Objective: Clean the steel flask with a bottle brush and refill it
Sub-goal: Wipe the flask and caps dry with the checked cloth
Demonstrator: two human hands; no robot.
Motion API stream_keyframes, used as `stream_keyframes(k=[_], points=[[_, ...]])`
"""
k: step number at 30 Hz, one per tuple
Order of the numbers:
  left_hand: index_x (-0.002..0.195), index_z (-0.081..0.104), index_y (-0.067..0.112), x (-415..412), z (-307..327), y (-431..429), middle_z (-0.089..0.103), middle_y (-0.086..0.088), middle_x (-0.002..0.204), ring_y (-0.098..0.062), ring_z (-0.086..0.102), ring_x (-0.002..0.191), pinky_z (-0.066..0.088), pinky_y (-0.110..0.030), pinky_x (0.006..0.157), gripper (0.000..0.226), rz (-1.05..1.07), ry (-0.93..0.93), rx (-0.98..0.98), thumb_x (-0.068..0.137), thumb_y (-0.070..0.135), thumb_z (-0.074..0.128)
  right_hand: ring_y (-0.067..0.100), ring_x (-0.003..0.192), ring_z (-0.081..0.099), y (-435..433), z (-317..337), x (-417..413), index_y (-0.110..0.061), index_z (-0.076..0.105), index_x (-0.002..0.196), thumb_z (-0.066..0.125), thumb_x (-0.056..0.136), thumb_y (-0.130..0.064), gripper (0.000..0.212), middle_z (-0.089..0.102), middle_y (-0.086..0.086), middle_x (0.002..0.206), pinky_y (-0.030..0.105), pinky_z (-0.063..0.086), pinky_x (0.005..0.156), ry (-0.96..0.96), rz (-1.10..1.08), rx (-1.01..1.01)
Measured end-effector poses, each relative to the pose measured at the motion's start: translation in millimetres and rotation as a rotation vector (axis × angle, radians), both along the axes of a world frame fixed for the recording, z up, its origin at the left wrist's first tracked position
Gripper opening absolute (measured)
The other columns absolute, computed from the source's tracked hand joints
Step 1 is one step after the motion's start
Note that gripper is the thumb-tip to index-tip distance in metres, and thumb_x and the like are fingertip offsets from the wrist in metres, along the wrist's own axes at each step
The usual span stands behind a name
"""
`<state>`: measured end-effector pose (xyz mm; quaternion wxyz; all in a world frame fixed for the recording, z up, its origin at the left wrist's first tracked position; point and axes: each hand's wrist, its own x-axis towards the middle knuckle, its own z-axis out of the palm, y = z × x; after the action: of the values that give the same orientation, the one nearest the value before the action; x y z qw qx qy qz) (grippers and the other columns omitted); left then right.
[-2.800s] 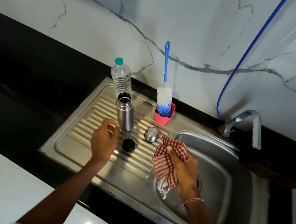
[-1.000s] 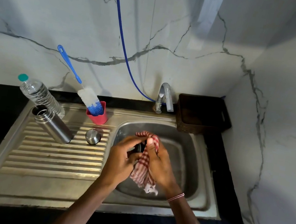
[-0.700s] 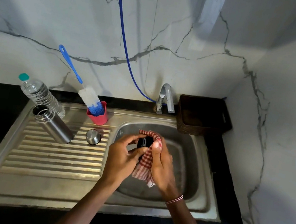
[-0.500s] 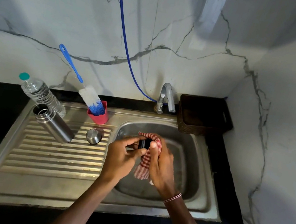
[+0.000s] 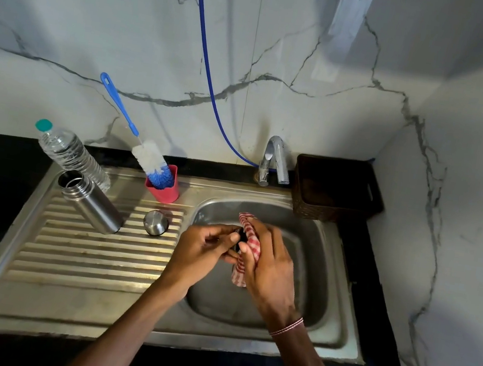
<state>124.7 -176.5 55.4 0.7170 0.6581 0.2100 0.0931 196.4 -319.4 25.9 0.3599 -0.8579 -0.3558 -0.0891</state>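
Note:
The open steel flask [image 5: 91, 203] stands on the ribbed drainboard [image 5: 86, 256] at the left, with its steel cap [image 5: 155, 223] set down beside it. The blue-handled bottle brush [image 5: 144, 148] leans in a red cup [image 5: 164, 190] behind them. Over the sink basin [image 5: 310, 257] my left hand [image 5: 201, 249] pinches a small black stopper [image 5: 237, 239], mostly hidden between my fingers. My right hand [image 5: 268, 266] grips a red checked cloth [image 5: 251, 244] pressed against that stopper.
A clear plastic water bottle [image 5: 68, 150] with a teal cap stands behind the flask. The tap [image 5: 274, 159] rises behind the basin with a blue hose [image 5: 208, 66] running up the wall. A dark basket [image 5: 334, 188] sits at the back right corner.
My left hand picked the black stopper off the drainboard and carried it over the basin. My right hand has been rubbing the cloth around it, and the stopper is now more covered.

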Motion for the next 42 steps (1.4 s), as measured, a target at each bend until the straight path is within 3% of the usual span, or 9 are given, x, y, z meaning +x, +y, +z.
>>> stream_keyframes(k=[4,7,12,14,18,23,28,34,42], points=[[0.111,0.073,0.029,-1,4,0,0.079,0.007,0.104,-0.011,0.076,0.091,0.06,-0.025,0.083,0.031,-0.021,-0.029,0.232,0.094,0.004,0.07,0.014,0.096,0.067,1,9,-6,-0.024,0.058,0.132,0.028,0.105,-0.06,0.054,0.065,-0.003,0.116,0.038,0.059,0.078,0.184,-0.03,0.096],[0.125,0.072,0.02,-4,-1,6,0.072,0.01,0.115,-0.005,0.068,0.108,0.055,-0.024,0.096,0.04,-0.049,-0.119,0.662,0.09,0.003,0.074,0.017,0.079,0.075,10,24,-8,-0.015,0.069,0.106,0.033,0.104,-0.06,0.058,0.076,0.005,0.086,0.045,0.061,0.077,0.745,-0.108,0.32],[0.13,0.069,0.017,-13,-2,16,0.067,0.004,0.13,-0.011,0.061,0.124,0.051,-0.03,0.106,0.053,-0.192,-0.256,0.86,0.087,-0.014,0.068,0.039,0.088,0.073,6,30,17,-0.001,0.076,0.1,0.058,0.098,-0.054,0.056,0.074,0.026,0.1,0.045,0.063,0.078,1.71,-0.092,0.542],[0.132,0.067,0.017,-12,0,14,0.065,0.005,0.132,-0.009,0.059,0.128,0.049,-0.029,0.108,0.048,-0.201,-0.262,0.805,0.091,-0.008,0.068,0.036,0.089,0.074,9,24,17,-0.008,0.078,0.098,0.054,0.098,-0.059,0.056,0.075,0.021,0.1,0.045,0.062,0.08,1.595,-0.083,0.547],[0.132,0.065,0.019,-6,1,6,0.065,0.002,0.13,-0.002,0.062,0.12,0.05,-0.014,0.097,0.035,-0.063,-0.141,0.621,0.098,0.023,0.066,0.013,0.089,0.072,7,9,-2,-0.023,0.066,0.115,0.034,0.104,-0.061,0.051,0.074,-0.001,0.1,0.044,0.059,0.082,0.599,-0.039,0.314],[0.114,0.073,0.026,-4,-3,2,0.079,-0.001,0.105,-0.017,0.076,0.095,0.061,-0.038,0.086,0.024,-0.052,0.085,0.115,0.094,0.035,0.062,0.02,0.102,0.063,3,-5,-6,-0.017,0.049,0.143,0.031,0.106,-0.056,0.056,0.057,0.002,0.125,0.033,0.056,0.077,0.053,0.019,0.04],[0.125,0.07,0.023,-2,-7,9,0.076,0.009,0.116,-0.004,0.071,0.106,0.057,-0.028,0.095,0.033,-0.06,0.068,0.385,0.094,0.014,0.073,0.01,0.092,0.07,8,1,-5,-0.025,0.06,0.125,0.03,0.105,-0.06,0.05,0.07,-0.006,0.107,0.039,0.059,0.08,0.404,-0.038,0.233],[0.126,0.068,0.022,-3,-10,13,0.07,0.008,0.123,-0.008,0.066,0.117,0.056,-0.035,0.101,0.046,-0.126,-0.073,0.694,0.088,-0.002,0.075,0.023,0.064,0.072,19,32,11,-0.001,0.071,0.111,0.046,0.106,-0.045,0.05,0.075,0.014,0.08,0.03,0.06,0.056,1.499,-0.159,0.61],[0.119,0.068,0.034,-1,0,8,0.072,0.021,0.109,0.005,0.069,0.102,0.054,-0.014,0.091,0.044,-0.015,0.071,0.482,0.08,0.025,0.085,0.006,0.088,0.073,10,5,-2,-0.028,0.064,0.123,0.041,0.103,-0.06,0.045,0.076,-0.005,0.097,0.035,0.061,0.078,0.635,-0.06,0.28]])
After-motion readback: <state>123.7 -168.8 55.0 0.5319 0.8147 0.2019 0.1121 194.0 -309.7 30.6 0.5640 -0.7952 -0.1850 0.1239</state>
